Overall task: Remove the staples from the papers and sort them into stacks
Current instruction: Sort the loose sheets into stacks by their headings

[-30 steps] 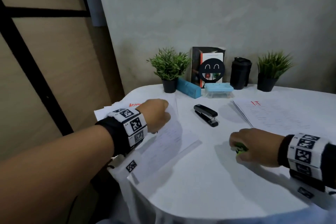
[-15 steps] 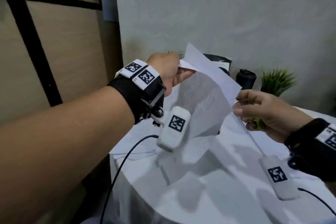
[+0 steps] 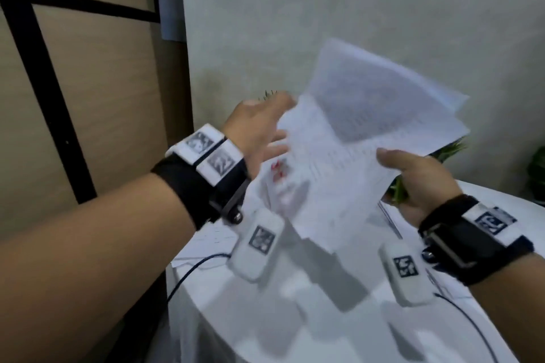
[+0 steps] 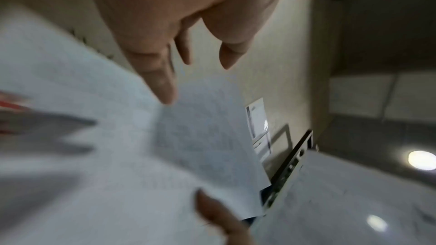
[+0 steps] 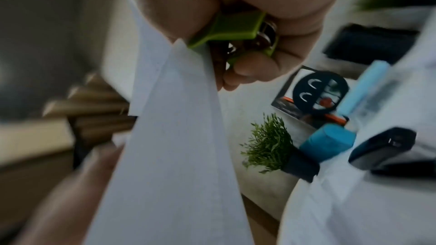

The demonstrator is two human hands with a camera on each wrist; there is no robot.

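A set of white printed papers (image 3: 348, 156) with a red mark near one corner is held up in the air above the table, blurred by motion. My right hand (image 3: 413, 183) pinches its right edge between thumb and fingers. The same hand keeps a green staple remover (image 5: 235, 29) tucked in its palm, right beside the papers (image 5: 172, 137). My left hand (image 3: 265, 130) is at the left edge with fingers straight. In the left wrist view one fingertip (image 4: 165, 96) meets the papers (image 4: 118, 146), without gripping.
Under my hands is the round white table (image 3: 295, 318), with more sheets (image 3: 392, 221) lying at its right. At the back stand a small plant (image 5: 269, 142), a blue box (image 5: 330, 137), a black stapler (image 5: 384, 148) and a black cup (image 5: 370, 44).
Both hands rose from the table with the papers. My left hand let go of the corner it pinched and opened; my right hand took hold of the right edge.
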